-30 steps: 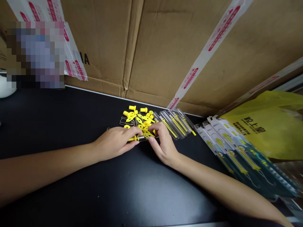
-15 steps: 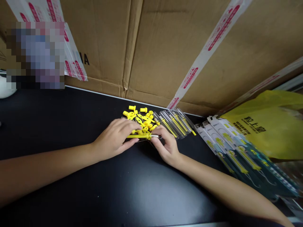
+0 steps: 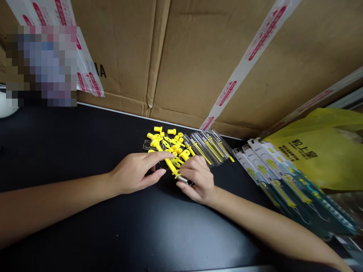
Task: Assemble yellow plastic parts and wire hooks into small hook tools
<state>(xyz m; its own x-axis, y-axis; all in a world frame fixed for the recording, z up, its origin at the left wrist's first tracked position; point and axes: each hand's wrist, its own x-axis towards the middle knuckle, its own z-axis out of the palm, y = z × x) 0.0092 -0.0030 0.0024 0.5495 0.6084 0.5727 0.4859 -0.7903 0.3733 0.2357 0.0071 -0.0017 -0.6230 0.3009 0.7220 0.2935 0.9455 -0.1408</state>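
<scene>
A thin yellow rod with a metal end (image 3: 172,166) lies slanted between both hands. My right hand (image 3: 197,179) pinches its metal end near the table. My left hand (image 3: 136,170) has its fingers spread, the fingertips resting by the rod's upper part without a clear grip. Just beyond the hands sits a pile of small yellow plastic parts (image 3: 167,141) mixed with thin wire clips on the black table (image 3: 85,151).
Clear sleeves holding yellow rods (image 3: 210,147) lie right of the pile. A row of printed packets (image 3: 286,185) and a yellow plastic bag (image 3: 320,147) fill the right side. Taped cardboard boxes (image 3: 184,56) form a wall behind.
The yellow rod has swung from lying level to slanting, its metal end drawn toward me by my right hand. My left hand's fingers have opened off it.
</scene>
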